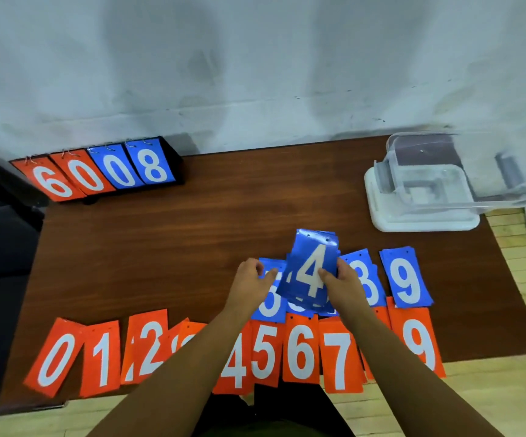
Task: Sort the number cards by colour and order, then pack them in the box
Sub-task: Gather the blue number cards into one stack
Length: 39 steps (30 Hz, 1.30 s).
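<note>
Brown wood table (192, 234): orange number cards (301, 351) were laid in a row along the near edge, blue cards (405, 279) just behind, at right. A scoreboard (97, 171) was set far left, a clear box (429, 184) far right.

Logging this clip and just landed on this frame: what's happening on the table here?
A person is mid-sort. The right hand grips a blue stack with 4 on top, above other blue cards lying on the table; the left hand sits at the stack's left, grip unclear. Orange cards lie in a row, 0 to 9, along the near edge. The clear box stands far right, apart.
</note>
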Tool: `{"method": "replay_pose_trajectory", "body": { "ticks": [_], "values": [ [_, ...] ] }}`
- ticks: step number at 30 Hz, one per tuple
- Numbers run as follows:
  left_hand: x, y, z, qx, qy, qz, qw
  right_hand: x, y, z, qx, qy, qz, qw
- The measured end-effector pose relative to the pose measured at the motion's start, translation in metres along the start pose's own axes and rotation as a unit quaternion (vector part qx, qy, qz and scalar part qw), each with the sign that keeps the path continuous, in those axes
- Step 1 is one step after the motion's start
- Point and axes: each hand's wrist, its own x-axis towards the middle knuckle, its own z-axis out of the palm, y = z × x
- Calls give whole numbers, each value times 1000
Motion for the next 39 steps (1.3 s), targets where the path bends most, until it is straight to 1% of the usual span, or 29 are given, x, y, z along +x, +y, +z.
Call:
{"method": "replay_pose_trajectory", "body": {
  "ticks": [3,6,9,11,14,17,20,22,27,29,31,34,39],
  "values": [
    [11,-12,13,102,38,-46,993,5,11,-24,14,38,26,999],
    [14,-15,32,157,43,-99,982,6,21,-40,49,50,43,997],
    [14,-16,48,210,57,-85,972,3,28,-47,69,55,59,994],
    [17,-19,53,211,68,-75,972,3,35,-49,67,55,64,994],
    [23,-25,54,159,73,-90,980,4,43,-51,77,50,79,993],
    [27,-29,46,121,99,-88,984,6,43,-52,87,49,82,992],
    [30,-23,31,13,95,-106,990,10,40,-51,89,43,83,992],
    [29,-16,18,-44,95,-118,987,12,37,-49,93,37,82,992],
    [21,5,-10,-182,119,-107,970,20,24,-41,80,27,78,993],
    [18,12,-15,-226,100,-100,964,20,18,-35,77,17,78,994],
    [13,18,-14,-262,57,-88,960,17,13,-29,82,4,71,994],
    [5,25,-8,-265,5,-75,961,11,8,-24,89,-8,60,994],
    [-3,30,-9,-272,-5,-70,960,6,6,-27,84,-13,56,995]
  ]
}}
